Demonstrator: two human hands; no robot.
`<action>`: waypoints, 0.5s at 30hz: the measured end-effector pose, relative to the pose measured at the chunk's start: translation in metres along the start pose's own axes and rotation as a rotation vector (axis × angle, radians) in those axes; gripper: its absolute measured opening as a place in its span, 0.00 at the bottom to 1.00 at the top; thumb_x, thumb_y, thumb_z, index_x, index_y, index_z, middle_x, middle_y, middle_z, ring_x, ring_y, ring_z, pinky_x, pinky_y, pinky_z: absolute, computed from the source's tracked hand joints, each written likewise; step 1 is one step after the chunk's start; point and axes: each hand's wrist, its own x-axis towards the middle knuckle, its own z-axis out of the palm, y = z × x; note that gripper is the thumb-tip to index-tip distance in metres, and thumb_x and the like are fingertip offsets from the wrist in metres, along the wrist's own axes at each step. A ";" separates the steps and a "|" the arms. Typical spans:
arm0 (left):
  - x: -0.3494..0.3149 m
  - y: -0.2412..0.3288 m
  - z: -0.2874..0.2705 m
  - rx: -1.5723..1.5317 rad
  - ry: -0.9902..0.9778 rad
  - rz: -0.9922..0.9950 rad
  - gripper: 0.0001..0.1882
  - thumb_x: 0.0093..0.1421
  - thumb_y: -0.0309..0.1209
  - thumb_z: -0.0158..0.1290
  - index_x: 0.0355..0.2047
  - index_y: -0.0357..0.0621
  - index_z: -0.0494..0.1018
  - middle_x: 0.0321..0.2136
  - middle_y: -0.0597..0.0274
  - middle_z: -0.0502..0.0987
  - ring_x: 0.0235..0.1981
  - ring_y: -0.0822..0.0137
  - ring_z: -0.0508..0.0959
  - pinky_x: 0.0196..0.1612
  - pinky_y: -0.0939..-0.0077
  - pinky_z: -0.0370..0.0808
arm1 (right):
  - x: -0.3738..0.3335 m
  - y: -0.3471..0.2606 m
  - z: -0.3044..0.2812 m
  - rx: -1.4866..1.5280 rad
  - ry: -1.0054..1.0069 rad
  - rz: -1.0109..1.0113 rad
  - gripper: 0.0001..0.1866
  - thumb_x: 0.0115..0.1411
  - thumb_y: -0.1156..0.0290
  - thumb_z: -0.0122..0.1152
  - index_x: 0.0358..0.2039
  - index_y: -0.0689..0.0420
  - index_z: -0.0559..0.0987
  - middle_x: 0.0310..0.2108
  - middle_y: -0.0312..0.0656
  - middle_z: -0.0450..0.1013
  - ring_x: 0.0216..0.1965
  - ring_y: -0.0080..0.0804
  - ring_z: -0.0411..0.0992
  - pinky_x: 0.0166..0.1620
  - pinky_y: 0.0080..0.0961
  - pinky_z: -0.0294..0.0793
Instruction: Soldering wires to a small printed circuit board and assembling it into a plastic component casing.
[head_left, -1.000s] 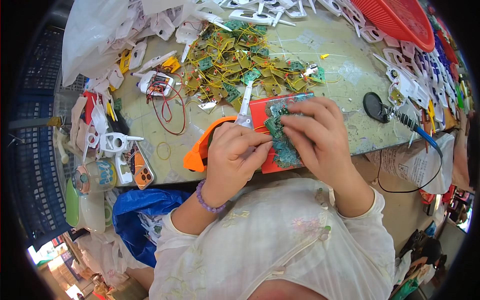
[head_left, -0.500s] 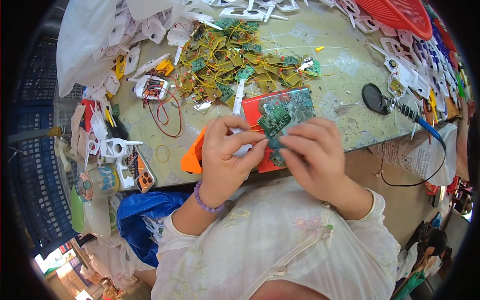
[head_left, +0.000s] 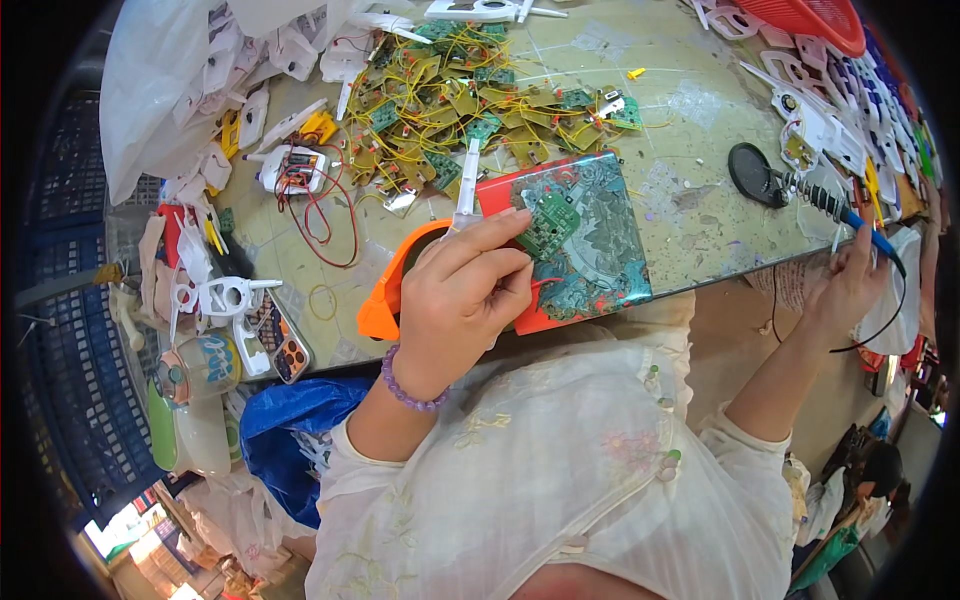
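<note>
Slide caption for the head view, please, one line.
Left hand at a green circuit board, right hand at a blue-handled tool in a coil holder.

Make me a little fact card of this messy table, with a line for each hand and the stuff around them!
Left hand: pinched, thin red wire at its fingertips, green circuit board close by
Left wrist: purple bead bracelet
Right hand: fingers at the blue-handled tool; can't tell how tightly
Tool's spot: spring-shaped holder
Below the board: flat picture-covered thing with a red edge
Farther back: heap of boards with yellow wires
Far right corner: red basket
</note>
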 end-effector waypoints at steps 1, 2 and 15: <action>-0.001 0.001 0.001 0.003 0.005 -0.009 0.08 0.43 0.19 0.60 0.25 0.40 0.75 0.39 0.59 0.79 0.38 0.61 0.80 0.38 0.71 0.76 | 0.007 0.003 0.000 -0.070 -0.043 -0.003 0.10 0.61 0.72 0.58 0.42 0.62 0.74 0.21 0.28 0.63 0.18 0.11 0.56 0.20 0.10 0.51; -0.002 0.001 0.001 0.003 0.011 -0.019 0.08 0.43 0.19 0.60 0.25 0.40 0.75 0.39 0.59 0.79 0.37 0.61 0.80 0.37 0.71 0.76 | 0.014 0.009 -0.003 -0.135 -0.025 0.016 0.11 0.61 0.68 0.59 0.40 0.61 0.77 0.20 0.27 0.62 0.18 0.09 0.54 0.20 0.10 0.50; -0.002 0.006 -0.002 -0.032 -0.036 -0.054 0.07 0.43 0.16 0.59 0.26 0.36 0.76 0.41 0.52 0.79 0.36 0.62 0.80 0.37 0.74 0.77 | 0.004 -0.075 -0.065 -1.136 0.113 -1.470 0.11 0.54 0.78 0.57 0.39 0.59 0.73 0.27 0.39 0.70 0.23 0.30 0.66 0.24 0.27 0.66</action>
